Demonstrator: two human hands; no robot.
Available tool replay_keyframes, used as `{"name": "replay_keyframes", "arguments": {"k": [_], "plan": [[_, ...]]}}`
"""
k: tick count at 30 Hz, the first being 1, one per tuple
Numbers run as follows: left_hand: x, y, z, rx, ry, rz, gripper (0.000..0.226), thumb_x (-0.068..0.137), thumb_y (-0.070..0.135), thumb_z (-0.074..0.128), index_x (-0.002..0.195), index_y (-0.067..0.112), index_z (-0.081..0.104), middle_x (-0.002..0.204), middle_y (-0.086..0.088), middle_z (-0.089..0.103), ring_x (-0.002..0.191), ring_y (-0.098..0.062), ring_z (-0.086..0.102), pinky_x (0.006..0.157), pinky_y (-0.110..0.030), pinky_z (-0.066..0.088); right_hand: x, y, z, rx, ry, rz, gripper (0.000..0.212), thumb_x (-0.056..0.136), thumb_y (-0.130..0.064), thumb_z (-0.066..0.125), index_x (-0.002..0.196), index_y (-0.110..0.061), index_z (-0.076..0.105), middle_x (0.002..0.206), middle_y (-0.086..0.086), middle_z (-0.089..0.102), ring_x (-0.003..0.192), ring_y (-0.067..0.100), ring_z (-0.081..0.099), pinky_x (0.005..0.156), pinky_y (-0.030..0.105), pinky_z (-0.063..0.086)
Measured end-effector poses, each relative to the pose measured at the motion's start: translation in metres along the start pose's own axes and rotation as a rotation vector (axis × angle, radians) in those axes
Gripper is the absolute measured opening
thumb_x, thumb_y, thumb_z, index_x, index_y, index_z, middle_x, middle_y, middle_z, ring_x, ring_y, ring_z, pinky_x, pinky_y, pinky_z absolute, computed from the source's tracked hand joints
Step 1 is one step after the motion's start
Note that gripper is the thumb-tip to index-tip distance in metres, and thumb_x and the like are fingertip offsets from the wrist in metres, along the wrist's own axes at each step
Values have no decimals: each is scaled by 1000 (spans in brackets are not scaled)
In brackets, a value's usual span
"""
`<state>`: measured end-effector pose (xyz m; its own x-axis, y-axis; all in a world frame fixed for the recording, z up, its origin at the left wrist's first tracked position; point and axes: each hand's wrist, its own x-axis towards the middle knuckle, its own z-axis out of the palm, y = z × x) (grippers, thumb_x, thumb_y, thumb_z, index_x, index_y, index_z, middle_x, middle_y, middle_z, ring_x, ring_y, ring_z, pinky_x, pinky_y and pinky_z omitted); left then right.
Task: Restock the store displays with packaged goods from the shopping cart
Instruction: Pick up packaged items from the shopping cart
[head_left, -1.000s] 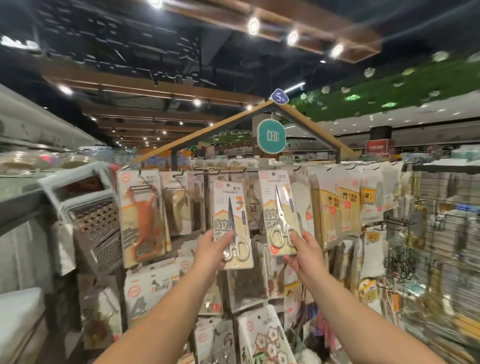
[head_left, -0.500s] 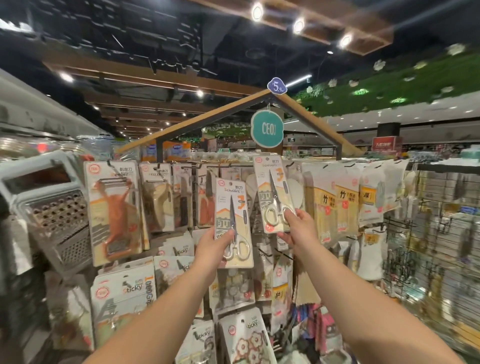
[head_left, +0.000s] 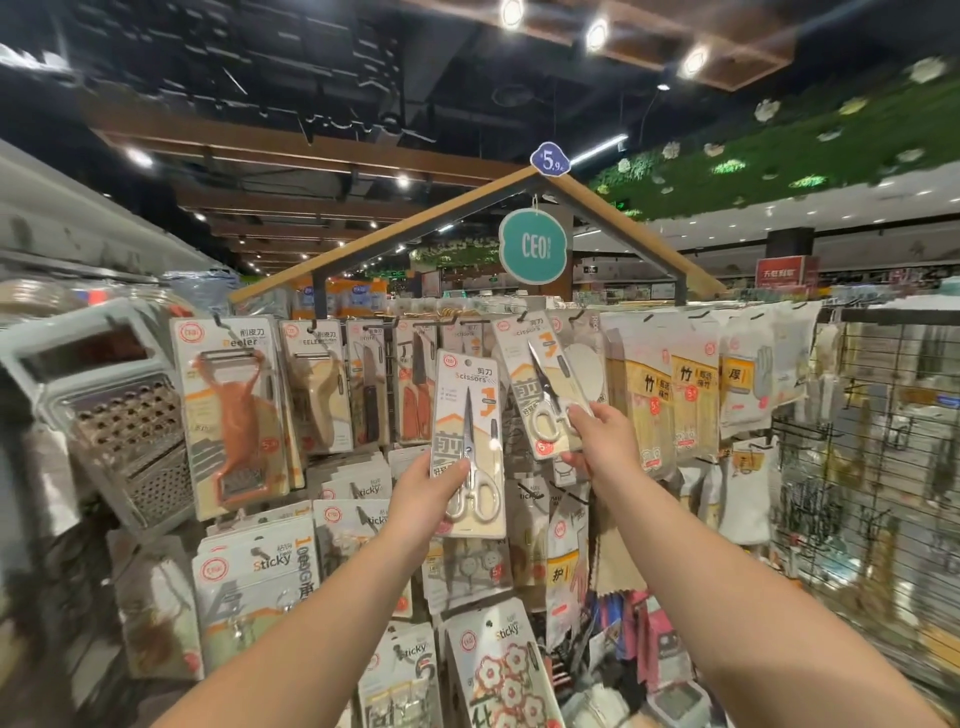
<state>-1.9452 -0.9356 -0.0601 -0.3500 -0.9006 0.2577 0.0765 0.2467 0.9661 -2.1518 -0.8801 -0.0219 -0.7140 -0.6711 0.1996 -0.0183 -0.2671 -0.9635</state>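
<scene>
Head view: two carded scissors packs are up at the hanging display, under the round teal sign (head_left: 532, 246). The right hand (head_left: 597, 439) pinches the lower edge of one pack (head_left: 545, 389), tilted, its top near a hook at the top rail just below the sign. The left hand (head_left: 431, 491) grips the second pack (head_left: 470, 441) by its lower left, upright, lower and left of the first.

To hang the right pack well, I would level the card, line its punched hole with the hook tip and slide it back, letting go only once it hangs.

Readable writing: "Scissors" on both packs, "CEO" on the sign, "5.9" on the blue tag (head_left: 549, 160) above it, "Peeler" on the peeler card (head_left: 234, 410) far left, "Sticky" on cards below.
</scene>
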Motion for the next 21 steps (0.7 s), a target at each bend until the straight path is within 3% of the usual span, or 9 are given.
{"name": "replay_keyframes", "arguments": {"k": [2, 5, 8, 11, 13, 15, 17, 19, 21], "plan": [[-1, 2, -4, -1, 3, 6, 10, 98, 25, 59, 107, 28, 64, 100, 5, 73, 88, -16, 68, 66, -30, 50, -2, -1, 4, 11, 24, -3, 17, 98, -21, 59, 114, -20, 53, 100, 5, 62, 61, 22, 60, 36, 18, 42], [-2, 4, -7, -2, 10, 0, 13, 97, 25, 61, 109, 26, 66, 102, 3, 74, 93, -20, 70, 78, -39, 55, -5, 1, 10, 53, 44, 24, 17, 98, -22, 61, 112, -15, 55, 97, 2, 61, 59, 19, 60, 57, 28, 56], [-4, 3, -8, -7, 16, -10, 11, 97, 25, 61, 106, 27, 66, 103, 0, 75, 97, -25, 70, 88, -46, 54, -4, 6, 16, 165, -51, 107, 49, 96, -27, 64, 137, -7, 47, 125, 9, 56, 95, 24, 66, 72, 29, 59], [-5, 1, -8, -42, 17, -35, 13, 95, 25, 63, 108, 25, 67, 103, -3, 76, 99, -31, 70, 92, -56, 53, -13, 11, 17, 267, -233, 203, 52, 99, -37, 56, 143, -12, 43, 143, 11, 51, 122, 30, 56, 101, 42, 49], [-6, 0, -7, -70, 12, -42, 15, 96, 22, 63, 111, 22, 66, 102, -3, 76, 98, -30, 71, 91, -54, 54, -21, 19, 15, 244, -297, 264, 58, 99, -48, 50, 149, -21, 35, 156, 10, 35, 139, 34, 40, 111, 49, 40], [-8, 2, -4, -100, 21, -36, 17, 97, 19, 62, 113, 18, 65, 101, -3, 76, 93, -26, 72, 84, -45, 57, -32, 27, 11, 177, -314, 319, 69, 97, -54, 49, 154, -23, 27, 160, 10, 26, 144, 35, 31, 107, 50, 43], [-8, 4, 0, -136, 23, -27, 15, 97, 18, 61, 112, 19, 64, 100, -3, 76, 89, -23, 72, 80, -40, 57, -45, 32, 10, 105, -469, 369, 71, 93, -57, 51, 149, -16, 36, 150, 14, 44, 135, 34, 45, 93, 45, 53], [-9, 9, 6, -157, 32, -20, 13, 97, 19, 61, 109, 22, 63, 103, -3, 75, 93, -24, 72, 84, -42, 57, -58, 33, 9, 35, -652, 378, 56, 94, -48, 54, 134, -9, 53, 124, 11, 67, 113, 29, 64, 79, 38, 58], [-6, 12, 13, -108, 46, -7, 21, 96, 25, 63, 116, 22, 62, 112, -4, 72, 101, -25, 69, 88, -46, 56, -69, 31, 11, -4, -701, 350, 32, 96, -32, 59, 116, -7, 60, 104, 7, 71, 91, 22, 72, 65, 29, 60]]}}
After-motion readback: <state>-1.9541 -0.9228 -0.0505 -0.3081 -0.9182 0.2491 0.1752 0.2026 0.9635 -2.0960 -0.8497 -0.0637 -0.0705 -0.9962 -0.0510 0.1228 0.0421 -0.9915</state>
